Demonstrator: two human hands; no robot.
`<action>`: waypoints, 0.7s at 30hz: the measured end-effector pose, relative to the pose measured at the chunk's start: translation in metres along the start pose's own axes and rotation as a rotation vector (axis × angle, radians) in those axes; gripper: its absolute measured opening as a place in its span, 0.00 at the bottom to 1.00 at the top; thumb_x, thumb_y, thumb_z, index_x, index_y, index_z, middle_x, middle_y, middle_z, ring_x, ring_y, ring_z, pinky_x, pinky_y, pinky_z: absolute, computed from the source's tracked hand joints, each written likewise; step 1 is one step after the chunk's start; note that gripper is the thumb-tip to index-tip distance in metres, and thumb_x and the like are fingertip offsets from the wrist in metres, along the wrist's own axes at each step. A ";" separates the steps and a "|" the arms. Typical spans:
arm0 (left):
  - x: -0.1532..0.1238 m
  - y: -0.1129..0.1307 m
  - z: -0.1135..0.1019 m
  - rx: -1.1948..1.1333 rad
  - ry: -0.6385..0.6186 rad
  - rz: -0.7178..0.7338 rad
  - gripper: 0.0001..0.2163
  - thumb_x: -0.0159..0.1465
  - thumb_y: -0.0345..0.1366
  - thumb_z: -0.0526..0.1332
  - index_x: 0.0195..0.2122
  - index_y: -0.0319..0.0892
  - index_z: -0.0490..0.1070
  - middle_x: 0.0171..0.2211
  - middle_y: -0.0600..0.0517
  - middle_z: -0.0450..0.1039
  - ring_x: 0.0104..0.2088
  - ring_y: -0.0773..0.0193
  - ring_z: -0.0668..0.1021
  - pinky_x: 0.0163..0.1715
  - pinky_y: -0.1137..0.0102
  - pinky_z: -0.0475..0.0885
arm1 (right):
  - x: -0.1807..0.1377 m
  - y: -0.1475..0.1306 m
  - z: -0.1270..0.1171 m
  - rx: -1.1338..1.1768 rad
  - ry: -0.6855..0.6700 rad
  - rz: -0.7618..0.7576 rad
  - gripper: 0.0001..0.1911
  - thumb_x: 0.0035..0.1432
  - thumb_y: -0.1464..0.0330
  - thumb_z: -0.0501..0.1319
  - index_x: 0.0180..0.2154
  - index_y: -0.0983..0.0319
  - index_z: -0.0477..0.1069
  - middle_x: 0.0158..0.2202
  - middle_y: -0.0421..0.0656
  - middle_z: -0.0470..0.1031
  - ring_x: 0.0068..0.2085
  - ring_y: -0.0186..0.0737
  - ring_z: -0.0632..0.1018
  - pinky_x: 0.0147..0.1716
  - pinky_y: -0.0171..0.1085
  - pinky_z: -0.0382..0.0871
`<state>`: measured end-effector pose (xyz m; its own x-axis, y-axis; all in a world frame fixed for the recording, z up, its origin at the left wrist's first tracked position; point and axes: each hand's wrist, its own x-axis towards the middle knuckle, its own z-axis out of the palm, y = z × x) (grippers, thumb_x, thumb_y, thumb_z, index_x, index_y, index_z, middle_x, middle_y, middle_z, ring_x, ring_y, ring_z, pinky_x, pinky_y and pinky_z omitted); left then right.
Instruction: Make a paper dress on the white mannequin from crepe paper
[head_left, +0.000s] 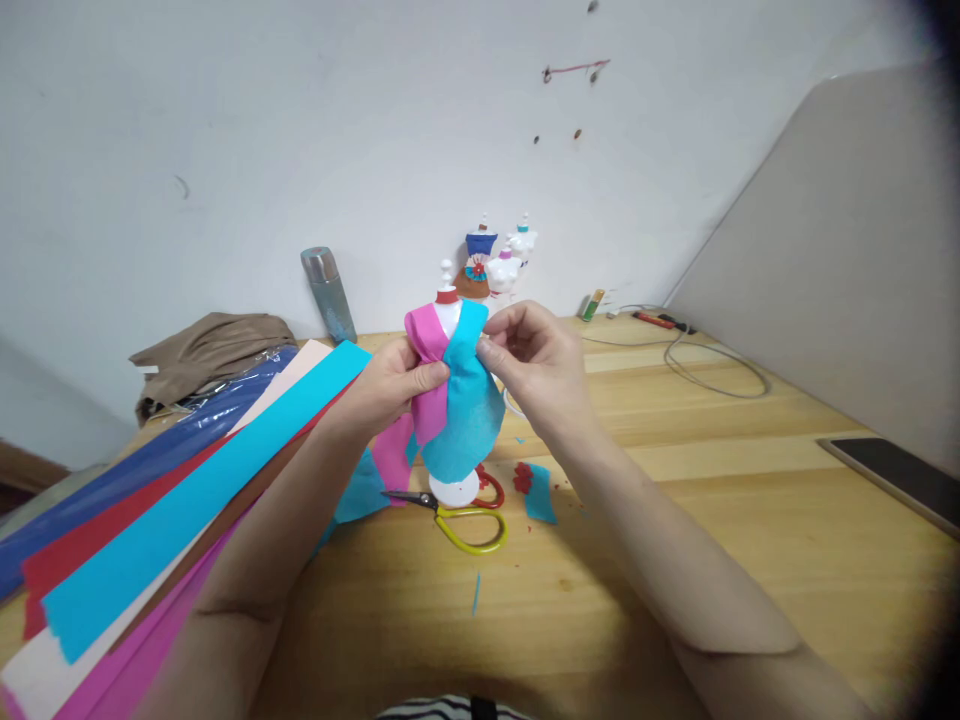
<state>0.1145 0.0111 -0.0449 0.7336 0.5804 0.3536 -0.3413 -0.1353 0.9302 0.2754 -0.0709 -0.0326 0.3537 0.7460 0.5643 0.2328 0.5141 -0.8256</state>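
Note:
A small white dress form (446, 273) with a red neck band stands upright in front of me. Pink crepe paper (426, 328) covers one shoulder, and blue crepe paper (469, 425) runs over the other and flares out below the waist. My left hand (394, 378) is closed at the waist, its thumb pressing where the pink and blue layers meet. With thumb and fingertips, my right hand (536, 360) pinches the outer edge of the blue paper near the shoulder. Yellow-handled scissors (480, 547) lie by the white base (454, 490).
Long coloured paper strips (202, 490) lie at the left beside brown cloth (214, 350). A metal flask (328, 293) and several other dress forms (481, 245) stand near the wall. Blue and red scraps (540, 495), a cable (720, 390) and a phone (896, 475) are to the right.

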 end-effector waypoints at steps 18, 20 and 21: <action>-0.004 0.004 -0.004 -0.065 0.001 0.017 0.25 0.50 0.54 0.79 0.40 0.41 0.79 0.32 0.47 0.83 0.42 0.51 0.87 0.44 0.61 0.82 | -0.012 -0.011 0.004 -0.169 -0.002 -0.236 0.07 0.58 0.64 0.68 0.39 0.58 0.76 0.38 0.42 0.81 0.41 0.42 0.79 0.44 0.44 0.73; -0.004 0.004 -0.004 -0.056 -0.004 0.017 0.25 0.50 0.55 0.78 0.40 0.41 0.80 0.31 0.47 0.83 0.42 0.51 0.87 0.44 0.61 0.83 | -0.012 -0.010 0.005 -0.163 -0.006 -0.231 0.07 0.59 0.63 0.67 0.39 0.57 0.76 0.39 0.42 0.81 0.41 0.42 0.79 0.45 0.45 0.73; -0.005 0.005 -0.004 -0.052 -0.003 0.014 0.25 0.50 0.55 0.78 0.40 0.42 0.80 0.31 0.47 0.83 0.42 0.50 0.87 0.44 0.60 0.83 | -0.012 -0.010 0.005 -0.158 -0.012 -0.225 0.06 0.60 0.63 0.67 0.39 0.57 0.76 0.39 0.42 0.81 0.41 0.42 0.79 0.45 0.45 0.73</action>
<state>0.1075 0.0108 -0.0427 0.7300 0.5766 0.3670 -0.3819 -0.1011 0.9186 0.2643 -0.0833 -0.0314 0.2660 0.6259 0.7332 0.4436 0.5958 -0.6695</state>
